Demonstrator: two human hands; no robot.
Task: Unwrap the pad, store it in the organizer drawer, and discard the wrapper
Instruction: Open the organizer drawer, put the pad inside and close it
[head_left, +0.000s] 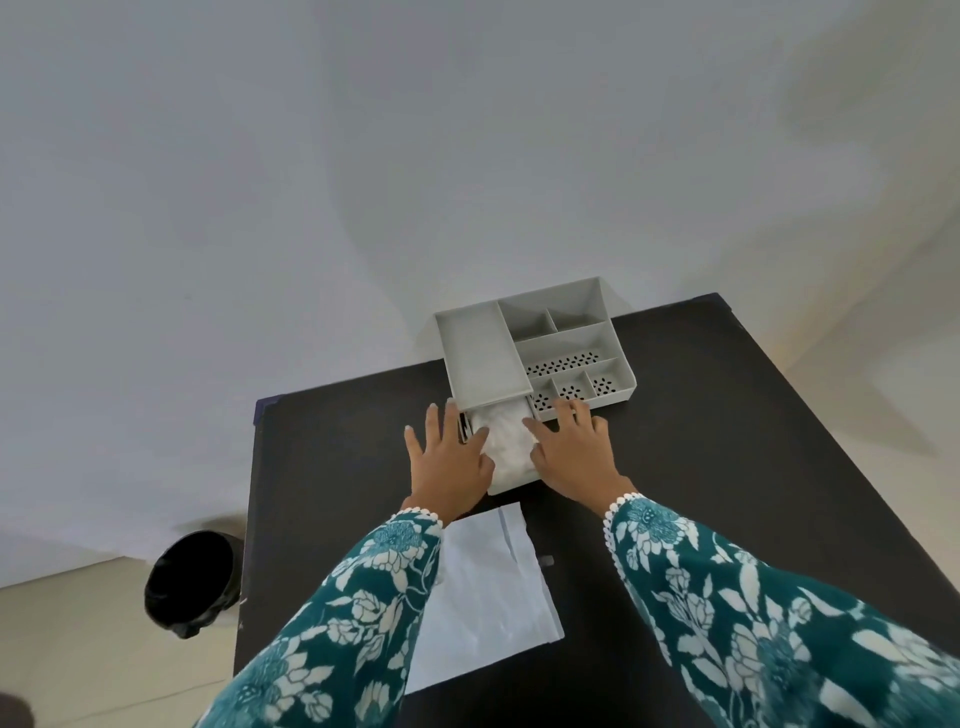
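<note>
A person in teal floral sleeves reaches both hands over a black table (701, 467) toward a grey plastic organizer (535, 345) that sits at the table's far edge against a pale wall. The organizer's top is split into several open compartments, some with perforated floors. Its drawer (511, 486) is pulled out toward the person, and the white pad (508, 441) lies inside it. The left hand (447, 460) rests flat with fingers spread on the drawer's left side, and the right hand (571, 452) rests flat with fingers spread on its right side; both touch the pad's edges, and neither hand is closed around anything. The flattened white wrapper (488, 587) lies on the table just in front of the drawer, partly under the left sleeve. A black-lined bin (189, 582) stands on the floor to the table's left.
</note>
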